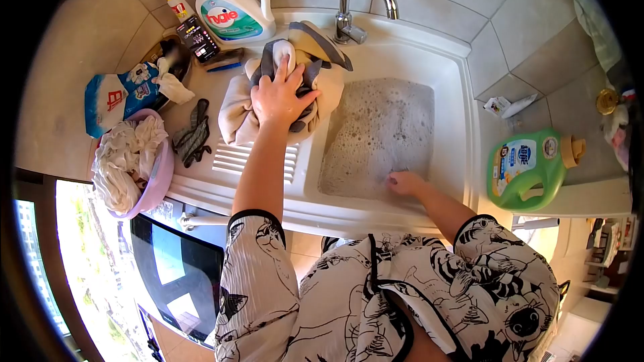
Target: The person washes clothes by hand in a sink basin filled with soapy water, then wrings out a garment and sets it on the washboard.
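Observation:
My left hand (280, 97) lies with fingers spread on top of a bundle of beige and dark grey cloth (238, 110). That bundle is piled at the left edge of the sink basin (451, 114), partly over the ridged washboard (260, 162). My right hand (402, 183) dips into cloudy, sudsy water (379, 131) near the basin's front edge. Its fingers are under the surface, so I cannot see what, if anything, they hold.
A chrome faucet (344, 20) stands behind the basin. Along the left are a white detergent jug (235, 7), a phone (197, 39), a blue-and-white bag (111, 102), a dark cloth (194, 134) and a pink basin (163, 167) of laundry. A green detergent bottle (526, 169) sits right.

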Demonstrator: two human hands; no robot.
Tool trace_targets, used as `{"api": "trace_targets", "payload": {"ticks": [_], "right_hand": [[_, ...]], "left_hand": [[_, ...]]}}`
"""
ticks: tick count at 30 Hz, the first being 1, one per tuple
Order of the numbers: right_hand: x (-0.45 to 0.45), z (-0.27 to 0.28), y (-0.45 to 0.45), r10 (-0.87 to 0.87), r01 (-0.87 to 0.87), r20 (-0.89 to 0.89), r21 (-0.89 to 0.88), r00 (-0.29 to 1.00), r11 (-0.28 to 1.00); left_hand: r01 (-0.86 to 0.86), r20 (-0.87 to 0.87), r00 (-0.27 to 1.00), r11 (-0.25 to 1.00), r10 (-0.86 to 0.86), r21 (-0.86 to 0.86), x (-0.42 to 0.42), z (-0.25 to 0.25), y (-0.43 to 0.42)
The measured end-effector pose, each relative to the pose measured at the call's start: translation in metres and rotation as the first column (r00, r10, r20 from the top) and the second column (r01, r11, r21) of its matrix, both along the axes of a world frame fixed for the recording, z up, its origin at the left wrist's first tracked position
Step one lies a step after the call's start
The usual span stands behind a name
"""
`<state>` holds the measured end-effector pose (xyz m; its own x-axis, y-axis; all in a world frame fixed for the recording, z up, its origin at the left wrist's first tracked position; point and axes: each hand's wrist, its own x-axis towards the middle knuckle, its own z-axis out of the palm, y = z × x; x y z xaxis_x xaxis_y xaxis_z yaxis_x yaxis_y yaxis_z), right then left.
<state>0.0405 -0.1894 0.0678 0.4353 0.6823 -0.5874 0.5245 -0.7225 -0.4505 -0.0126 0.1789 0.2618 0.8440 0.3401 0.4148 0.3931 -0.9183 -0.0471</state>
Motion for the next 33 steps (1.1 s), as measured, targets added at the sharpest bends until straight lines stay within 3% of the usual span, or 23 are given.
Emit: {"api": "trace_targets", "payload": {"ticks": [7,12,14,17,30,32,33], "right_hand": [[0.003,-0.018,-0.005,0.017,-0.017,0.010,0.004,1.000,1.000],[0.000,0.004,-0.001,0.021,-0.020,0.012,-0.032,1.000,0.999],[-0.002,0.010,0.001,0.008,-0.008,0.008,-0.038,1.000,0.999],[-0.002,0.008,0.001,0.021,-0.021,0.007,-0.047,1.000,0.999],[-0.001,0.007,0.000,0.018,-0.019,-0.022,-0.044,1.000,0.999],[-0.001,0.003,-0.001,0.020,-0.020,-0.012,-0.028,1.000,0.999],[-0.001,0.002,-0.001,0.012,-0.012,-0.005,-0.027,1.000,1.000]], "left_hand": [[-0.014,-0.014,1.000,1.000,0.014,0.000,-0.001,0.002,-0.001],[-0.005,-0.005,1.000,1.000,0.005,-0.001,-0.001,0.005,-0.002],[-0.051,-0.125,0.991,0.997,0.043,-0.063,-0.001,0.010,-0.004],[-0.059,-0.147,0.988,0.995,0.046,-0.082,-0.001,0.013,-0.005],[-0.064,-0.148,0.988,0.995,0.053,-0.071,-0.001,0.010,-0.004],[-0.004,0.019,1.000,1.000,0.004,0.012,-0.001,0.003,-0.002],[-0.004,0.019,1.000,1.000,0.004,0.012,-0.001,0.001,-0.001]]}}
